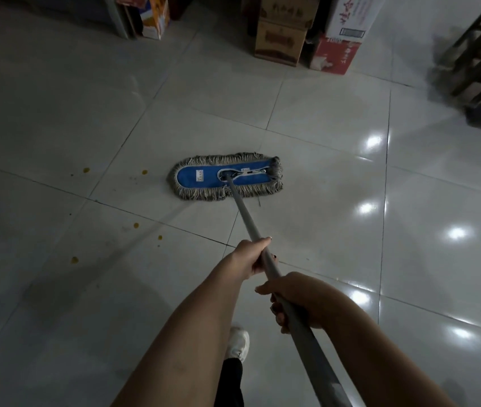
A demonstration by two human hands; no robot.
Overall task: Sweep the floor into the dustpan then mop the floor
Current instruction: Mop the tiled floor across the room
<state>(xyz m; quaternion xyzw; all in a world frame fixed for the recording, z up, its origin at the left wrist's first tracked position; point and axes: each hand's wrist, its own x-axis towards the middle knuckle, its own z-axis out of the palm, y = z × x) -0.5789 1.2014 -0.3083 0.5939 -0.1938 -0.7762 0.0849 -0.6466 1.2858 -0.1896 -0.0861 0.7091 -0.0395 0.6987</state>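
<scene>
Down on the pale tiled floor [57, 113], the mop head [226, 179] lies flat at the centre of the view. It is a blue pad with a grey-beige fringe all round, its long side running from 9 to 3 o'clock. Bare tile lies open on every side of it, widest toward 9 o'clock and toward 3 o'clock. At 3 o'clock, bright glints [374, 141] of light sit on the glossy surface.

The far edge of the open floor, at 12 o'clock, is lined by stacked brown cartons [281, 39]. Just beside them, toward 1 o'clock, a white carton [350, 16] rests on a red carton [334, 55]. An orange and blue box [157, 16] stands at 11 o'clock, and dark, blurred furniture [479, 54] closes the 2 o'clock corner. Small yellow spots [86, 170] dot the tiles from 9 to 8 o'clock, apart from the fringe.

The white carton carries large red characters and a barcode label, and the brown cartons have dark print. A small white tag sits on the blue pad. None of this writing is sharp enough to read.

The grey handle [248, 221] rises from the pad's middle toward 5 o'clock. The left hand [252, 257] grips it lower down, with the thumb laid along the top and the fingers curled under the pole. The right hand [295, 301] grips it just behind, nearer the body. Its fingers [277, 314] wrap beneath the pole, dark nails showing, and its thumb points across. At 6 o'clock a white shoe [237, 343] stands on the tile below the left forearm.
</scene>
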